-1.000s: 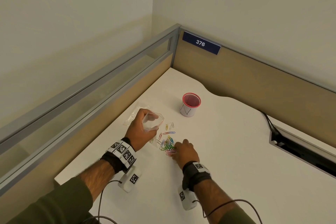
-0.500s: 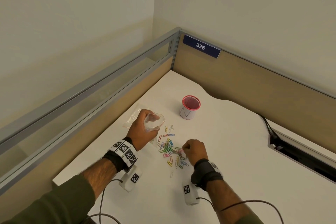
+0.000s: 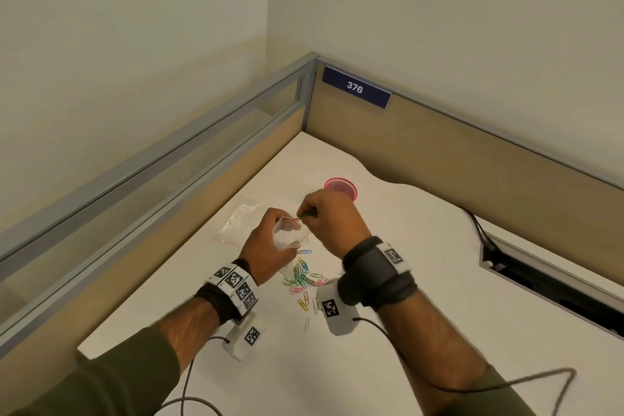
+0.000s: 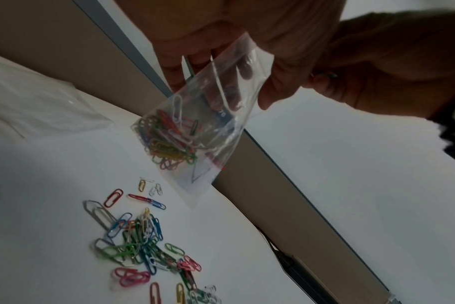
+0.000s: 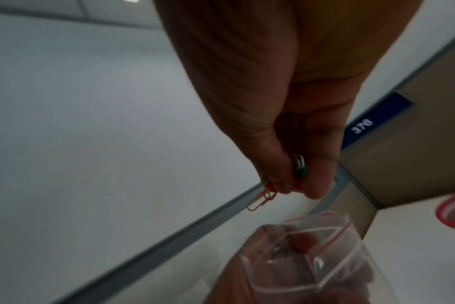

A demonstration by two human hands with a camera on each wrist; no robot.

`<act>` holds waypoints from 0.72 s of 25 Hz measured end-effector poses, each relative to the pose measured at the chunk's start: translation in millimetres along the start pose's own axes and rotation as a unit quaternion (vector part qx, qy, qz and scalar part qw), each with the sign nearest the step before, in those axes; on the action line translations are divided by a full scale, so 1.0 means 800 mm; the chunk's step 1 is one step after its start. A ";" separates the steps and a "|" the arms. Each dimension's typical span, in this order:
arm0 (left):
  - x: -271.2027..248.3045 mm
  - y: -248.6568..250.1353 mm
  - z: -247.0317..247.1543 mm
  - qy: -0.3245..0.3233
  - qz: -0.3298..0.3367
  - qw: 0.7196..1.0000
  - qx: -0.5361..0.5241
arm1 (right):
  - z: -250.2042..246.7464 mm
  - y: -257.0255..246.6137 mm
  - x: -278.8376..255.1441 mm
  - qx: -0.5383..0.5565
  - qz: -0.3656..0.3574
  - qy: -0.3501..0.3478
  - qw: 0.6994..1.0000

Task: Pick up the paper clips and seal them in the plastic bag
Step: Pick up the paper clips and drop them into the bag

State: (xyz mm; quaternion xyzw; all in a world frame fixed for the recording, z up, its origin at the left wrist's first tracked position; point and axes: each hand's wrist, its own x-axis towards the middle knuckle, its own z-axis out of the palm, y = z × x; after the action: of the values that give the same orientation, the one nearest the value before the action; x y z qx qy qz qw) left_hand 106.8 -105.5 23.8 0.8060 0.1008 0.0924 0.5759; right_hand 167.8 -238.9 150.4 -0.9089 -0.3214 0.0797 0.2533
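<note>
Above the desk [image 3: 422, 280]: both hands meet over the loose clips, clear of the surface.
Left hand [image 3: 270, 246]: fingers curled round the plastic bag [image 4: 208, 127], holding its mouth spread open.
Bag axis: long axis near upright, tilted; mouth up toward 1 o'clock in the left wrist view, bottom corner hanging toward the desk.
Bag contents: a bunch of coloured clips [image 4: 169, 142] lies in the lower part.
Right hand [image 3: 332, 223]: thumb and fingertips pinch a few paper clips [image 5: 262, 195]; they dangle just above the bag's mouth, long axes pointing down toward 7 o'clock in the right wrist view.
Loose pile [image 3: 302, 277]: scattered on the desk at 6 o'clock of the bag, between the wrists.
Red-rimmed cup [image 3: 341, 187]: at 12 o'clock, just behind the right hand.
Spare bag [image 3: 241, 219]: flat on the desk at 10 o'clock of the left hand.
</note>
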 end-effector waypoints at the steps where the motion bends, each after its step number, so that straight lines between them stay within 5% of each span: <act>1: 0.001 0.004 0.003 -0.002 -0.004 1.000 0.011 | 0.004 -0.007 0.005 -0.055 -0.012 -0.016 0.998; 6: 0.010 -0.002 0.011 -0.005 -0.011 0.998 0.057 | 0.021 -0.021 0.009 -0.163 -0.046 -0.084 0.982; 13: -0.006 0.007 -0.019 0.009 0.014 1.000 -0.019 | 0.017 0.049 0.010 -0.006 0.026 0.067 0.997; 18: -0.007 0.004 -0.063 0.034 0.007 0.999 -0.016 | 0.099 0.143 0.035 -0.096 0.159 -0.096 0.978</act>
State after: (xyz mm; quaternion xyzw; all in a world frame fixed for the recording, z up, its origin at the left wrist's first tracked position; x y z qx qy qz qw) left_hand 88.3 -61.8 42.9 0.7936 0.1128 0.1251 0.5847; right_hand 227.7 -265.1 24.2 -0.9565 -0.2022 0.1748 0.1169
